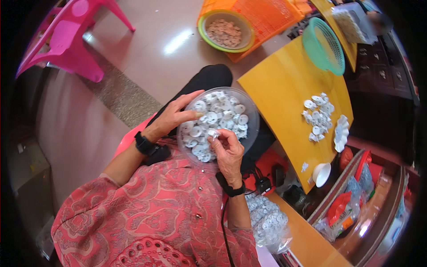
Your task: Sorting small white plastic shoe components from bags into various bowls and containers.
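Observation:
On my lap stands a round clear plastic bowl (254, 121) filled with small white plastic pieces (224, 109), many with round disc-like faces. My left hand (174, 116) lies over the bowl's left rim, its fingers stretched and apart. Its thumb reaches in over the pieces. Between the thumb and fingertips of my right hand (229, 153), above the near part of the bowl, is one small white plastic piece (213, 133). That hand is closed in a pinch, and its other fingers are curled.
At right, a yellow table (280, 93) bears a pile of white pieces (319, 116), a green basket (341, 60), a scalloped white dish (341, 133) and a white cup (321, 175). A bag of pieces (269, 218) lies below. Ahead sits a full basin (203, 33); far left, a pink chair (66, 42).

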The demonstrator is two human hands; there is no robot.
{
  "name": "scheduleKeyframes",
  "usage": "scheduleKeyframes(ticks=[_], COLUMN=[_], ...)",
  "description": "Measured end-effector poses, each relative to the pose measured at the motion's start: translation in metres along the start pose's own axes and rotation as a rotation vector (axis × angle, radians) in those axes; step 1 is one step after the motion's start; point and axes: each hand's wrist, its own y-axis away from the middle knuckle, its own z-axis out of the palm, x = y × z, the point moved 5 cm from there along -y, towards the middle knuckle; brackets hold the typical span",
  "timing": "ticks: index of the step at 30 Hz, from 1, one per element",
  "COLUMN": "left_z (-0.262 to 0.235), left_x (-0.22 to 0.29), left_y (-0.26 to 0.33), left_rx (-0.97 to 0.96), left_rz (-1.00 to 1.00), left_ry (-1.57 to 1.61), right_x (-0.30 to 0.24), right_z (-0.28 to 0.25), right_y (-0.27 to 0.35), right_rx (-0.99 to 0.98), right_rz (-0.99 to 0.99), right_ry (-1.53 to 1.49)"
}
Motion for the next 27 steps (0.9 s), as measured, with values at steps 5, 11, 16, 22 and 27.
scheduleKeyframes(ticks=[5,11,16,22,27], left_z=[0.000,0.001,0.001,-0.002,0.001], left_x=[0.001,-0.007,-0.004,-0.003,-0.001], left_y=[0.002,-0.001,0.002,0.003,-0.001], left_rx=[0.014,0.007,-0.003,-0.025,-0.055], left_rz=[0.018,0.034,0.028,0.051,0.035], left_ry=[0.062,0.070,0.066,0.070,0.077], right_x=[-0.003,0.008,0.038,0.054,0.048], right_z=[-0.059,-0.178,-0.254,-0.301,-0.306], right_y=[-0.009,-0.023,-0.041,-0.082,-0.083], right_rx=[0.259,0.653,0.766,0.724,0.814], right_rz=[0.151,0.174,0.260,0.282,0.204], right_ry=[-0.348,-0.115,0.031,0.274,0.487])
